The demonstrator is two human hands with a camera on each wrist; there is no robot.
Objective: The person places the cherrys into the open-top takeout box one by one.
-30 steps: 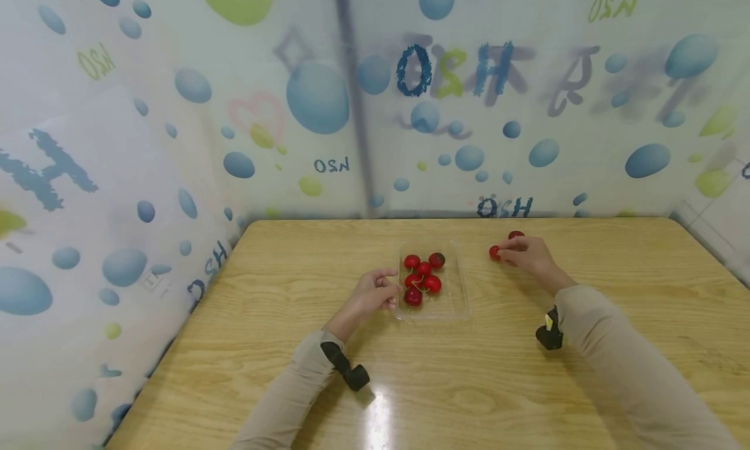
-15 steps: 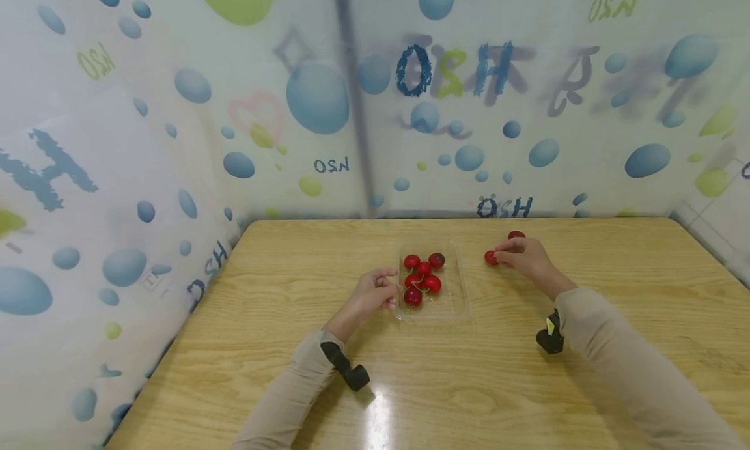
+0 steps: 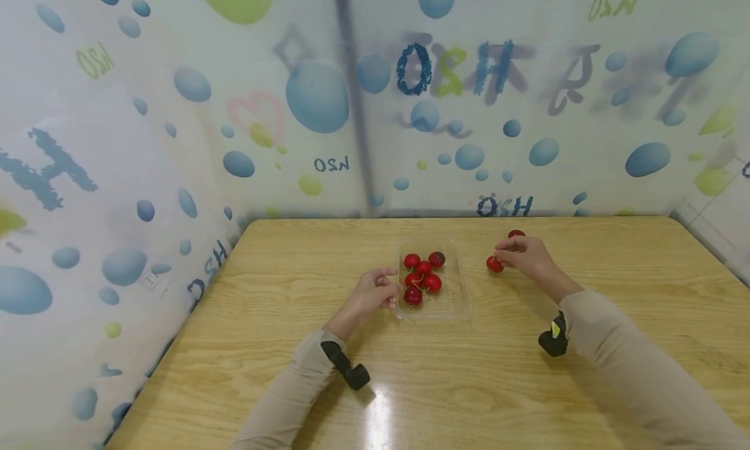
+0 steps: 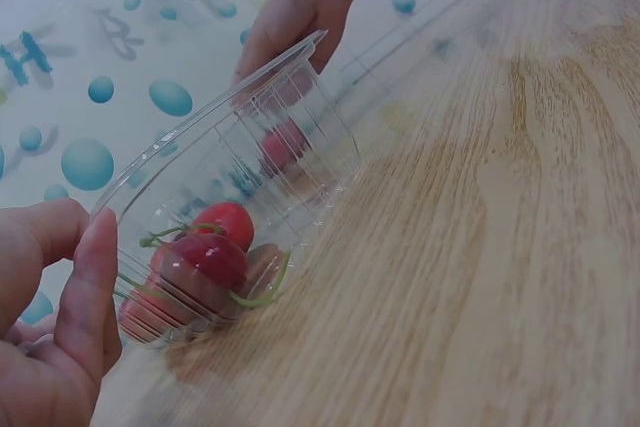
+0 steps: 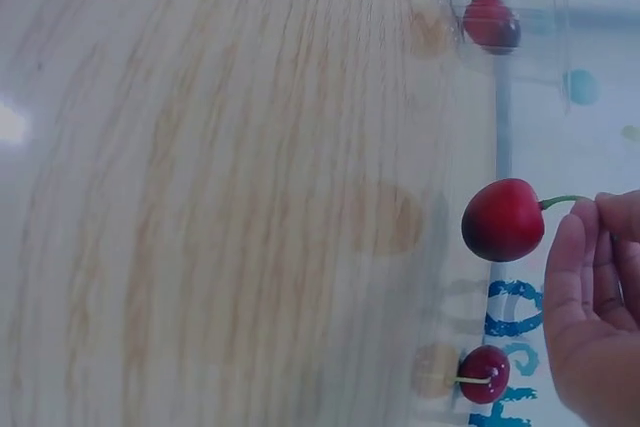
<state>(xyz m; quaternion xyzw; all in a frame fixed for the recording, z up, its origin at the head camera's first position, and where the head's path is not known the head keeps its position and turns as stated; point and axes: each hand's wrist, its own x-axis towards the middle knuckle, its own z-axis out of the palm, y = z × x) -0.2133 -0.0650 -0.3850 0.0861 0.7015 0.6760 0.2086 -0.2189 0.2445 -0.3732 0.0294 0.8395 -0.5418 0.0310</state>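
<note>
My right hand (image 3: 525, 256) pinches the green stem of a red cherry (image 5: 503, 219), and the fruit hangs below the fingertips, right of the clear plastic box (image 3: 459, 303). In the right wrist view the stem runs from the cherry to thumb and fingertips. My left hand (image 3: 373, 290) pinches the box's left rim between thumb and finger, as the left wrist view shows up close. Several red cherries (image 3: 432, 283) with green stems lie inside the box, mostly toward its left side. Another dark red cherry (image 3: 516, 233) lies on the table behind the right hand.
The wooden table (image 3: 281, 261) reaches back to a pale curtain (image 3: 387, 137) printed with blue and green drops. A black strap with a small camera sits on each wrist, the left camera (image 3: 355, 376) close above the tabletop.
The cherry in my right hand was closer against the fingertips and now hangs lower by its stem, a little nearer the box than at first. The left hand and box stay put.
</note>
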